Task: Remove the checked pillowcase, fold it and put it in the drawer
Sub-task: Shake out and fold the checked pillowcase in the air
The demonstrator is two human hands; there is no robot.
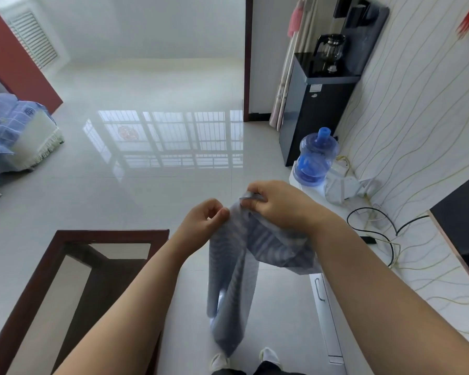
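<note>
The blue-grey checked pillowcase (233,280) hangs limp in front of me, off the pillow, its lower end reaching down to my slippers. My right hand (276,204) pinches its top edge between thumb and fingers. My left hand (206,217) is just to the left, with its fingertips closed on the same top edge. A low white cabinet with a handled drawer front (321,290) runs along the wall at my right, and that drawer is closed.
A dark wooden glass-topped table (65,280) stands at lower left. A blue water jug (316,156), a black water dispenser (317,98) and loose cables (385,226) sit on or by the white cabinet. A bed with blue bedding (8,125) is at far left.
</note>
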